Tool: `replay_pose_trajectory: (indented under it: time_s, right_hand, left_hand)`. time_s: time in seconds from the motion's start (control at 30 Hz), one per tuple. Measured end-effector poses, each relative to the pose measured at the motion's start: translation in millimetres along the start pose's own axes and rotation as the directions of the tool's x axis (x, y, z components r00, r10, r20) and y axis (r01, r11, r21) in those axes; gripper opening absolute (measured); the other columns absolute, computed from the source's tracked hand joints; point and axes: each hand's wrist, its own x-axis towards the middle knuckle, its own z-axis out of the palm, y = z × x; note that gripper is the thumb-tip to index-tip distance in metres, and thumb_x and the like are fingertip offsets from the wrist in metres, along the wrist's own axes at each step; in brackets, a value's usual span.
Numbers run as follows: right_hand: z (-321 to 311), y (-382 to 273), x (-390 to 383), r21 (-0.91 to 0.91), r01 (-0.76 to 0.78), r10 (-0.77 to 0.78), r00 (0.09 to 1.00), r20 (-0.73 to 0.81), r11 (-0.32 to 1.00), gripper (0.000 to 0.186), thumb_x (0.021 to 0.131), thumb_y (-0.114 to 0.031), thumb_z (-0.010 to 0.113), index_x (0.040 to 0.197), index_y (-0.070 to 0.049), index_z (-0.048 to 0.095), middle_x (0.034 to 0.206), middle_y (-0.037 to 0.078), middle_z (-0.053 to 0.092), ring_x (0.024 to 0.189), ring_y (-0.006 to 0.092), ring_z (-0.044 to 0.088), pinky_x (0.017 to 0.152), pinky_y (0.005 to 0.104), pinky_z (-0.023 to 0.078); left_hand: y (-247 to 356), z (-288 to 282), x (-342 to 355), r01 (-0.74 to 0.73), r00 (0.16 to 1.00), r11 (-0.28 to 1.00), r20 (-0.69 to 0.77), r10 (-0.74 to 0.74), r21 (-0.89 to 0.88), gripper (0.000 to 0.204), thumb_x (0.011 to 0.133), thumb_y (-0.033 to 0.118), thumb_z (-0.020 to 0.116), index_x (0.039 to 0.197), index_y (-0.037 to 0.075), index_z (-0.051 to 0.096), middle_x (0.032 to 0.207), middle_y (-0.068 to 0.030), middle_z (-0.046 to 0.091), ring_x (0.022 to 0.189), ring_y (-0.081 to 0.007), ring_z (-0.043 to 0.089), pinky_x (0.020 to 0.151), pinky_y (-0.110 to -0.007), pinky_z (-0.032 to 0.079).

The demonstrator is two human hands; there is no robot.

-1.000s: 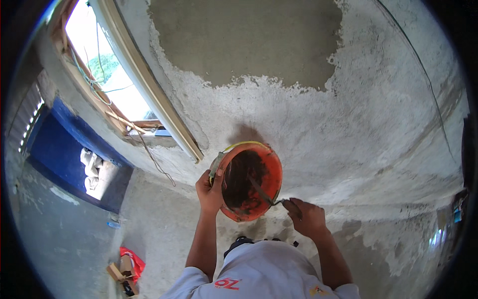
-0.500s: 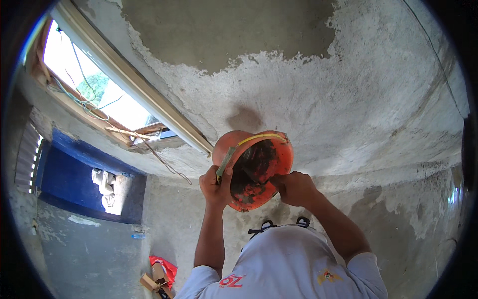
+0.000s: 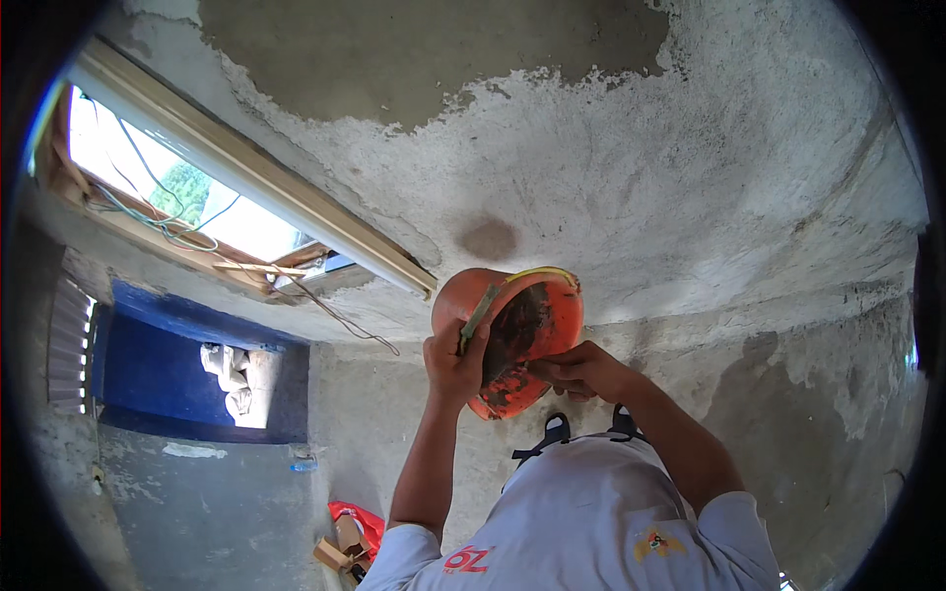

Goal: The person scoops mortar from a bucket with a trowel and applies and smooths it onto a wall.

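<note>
An orange-red bucket (image 3: 458, 295) is held up in front of me, tipped so its mouth faces me and to the right. Dark grey, wet-looking mortar (image 3: 520, 320) coats its inside in patches. My left hand (image 3: 455, 366) is closed at the bucket's left side, with a flat grey-green strip (image 3: 479, 317) rising past the thumb. A yellow handle (image 3: 542, 272) arcs over the upper rim. At the lower right rim, my right hand (image 3: 583, 371) reaches to the mouth with fingers bent together; what they hold is hidden.
Ahead rises a rough whitish wall (image 3: 611, 207) with a darker grey patch (image 3: 434, 59) higher up. A long pale beam (image 3: 266, 177) runs beside a window opening with loose wires (image 3: 177, 225). Below left lie a cardboard box (image 3: 340, 550) and a red bag (image 3: 365, 522).
The bucket and my left hand have shifted slightly right in the picture. The grey-green strip stands steeper, and my right hand's fingers have moved at the rim. The whole view has shifted a little.
</note>
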Motion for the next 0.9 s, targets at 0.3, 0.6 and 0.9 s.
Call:
replay_pose_trajectory:
  time_s: [0.3, 0.6, 0.9]
  right_hand:
    - [-28, 7, -42, 0.440, 0.120, -0.150, 0.988, 0.035, 0.890, 0.063, 0.101, -0.037, 0.067, 0.146, 0.006, 0.056, 0.115, 0.007, 0.069, 0.091, 0.0167, 0.061, 0.053, 0.0249, 0.040]
    - [-50, -39, -90, 0.510, 0.291, -0.410, 0.902, 0.136, 0.810, 0.053, 0.099, -0.033, 0.070, 0.132, 0.007, 0.057, 0.101, 0.017, 0.065, 0.071, 0.0186, 0.058, 0.045, 0.0256, 0.039]
    - [-65, -106, -111, 0.217, 0.630, -0.638, 0.769, -0.044, 0.746, 0.053, 0.105, -0.045, 0.060, 0.119, 0.006, 0.058, 0.086, 0.018, 0.066, 0.051, 0.0158, 0.049, 0.045, 0.0274, 0.038]
  left_hand:
    - [-45, -27, -21, 0.211, 0.868, 0.840, -0.300, -0.396, -0.500, 0.032, 0.105, 0.021, 0.071, 0.081, 0.004, 0.058, 0.068, 0.0064, 0.053, 0.063, -0.0019, 0.044, 0.052, -0.025, 0.032]
    - [-56, -7, -44, 0.316, 0.699, 0.821, -0.469, -0.540, -0.475, 0.037, 0.105, 0.017, 0.070, 0.074, 0.006, 0.053, 0.066, 0.0059, 0.049, 0.063, -0.0045, 0.042, 0.053, -0.027, 0.033]
    - [-71, 1, -57, 0.326, 0.684, 0.800, -0.458, -0.568, -0.504, 0.033, 0.107, 0.016, 0.066, 0.078, 0.004, 0.054, 0.070, 0.0027, 0.051, 0.064, -0.0068, 0.041, 0.055, -0.030, 0.033]
